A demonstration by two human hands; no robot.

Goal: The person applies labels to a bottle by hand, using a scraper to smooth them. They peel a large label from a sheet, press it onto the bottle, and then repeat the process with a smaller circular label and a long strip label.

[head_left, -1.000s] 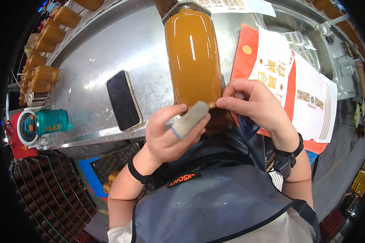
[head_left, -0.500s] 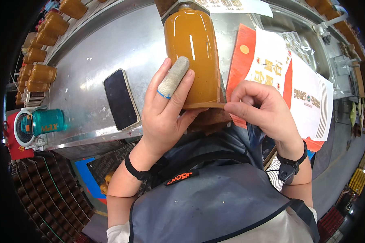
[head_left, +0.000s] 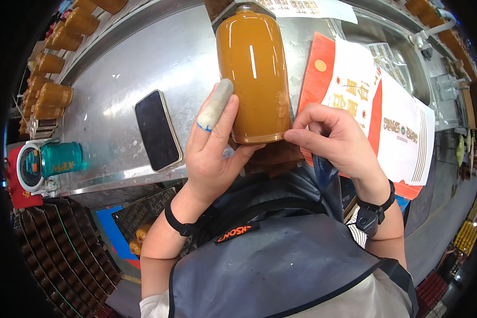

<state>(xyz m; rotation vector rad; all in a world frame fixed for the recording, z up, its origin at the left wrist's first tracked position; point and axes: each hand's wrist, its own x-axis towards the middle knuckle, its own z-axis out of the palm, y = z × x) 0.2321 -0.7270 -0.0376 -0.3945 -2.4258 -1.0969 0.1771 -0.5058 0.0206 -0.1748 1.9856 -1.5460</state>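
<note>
A glossy orange-brown bottle (head_left: 253,74) lies with its base toward me and its narrow neck at the far end. My left hand (head_left: 209,143) steadies it, fingers along its left side and thumb under the base. One finger of that hand wears a grey cloth cover with a blue edge (head_left: 215,106). At the right corner of the base, my right hand (head_left: 336,138) has thumb and forefinger pinched together. Whatever is in that pinch, if anything, is too small to make out. Both wrists have black bands.
A phone (head_left: 158,130) lies on the metal table (head_left: 111,106) left of the bottle. Red and white printed sheets (head_left: 403,127) lie to the right, before a sink (head_left: 392,40). A small fan (head_left: 31,167) and teal container (head_left: 62,159) stand left. Similar brown vessels (head_left: 53,95) line a shelf.
A thin brown strip along the base, reaching to my right fingers, no longer shows there. My left fingers have slid slightly left and down, toward the bottle's side. The right hand has shifted slightly left.
</note>
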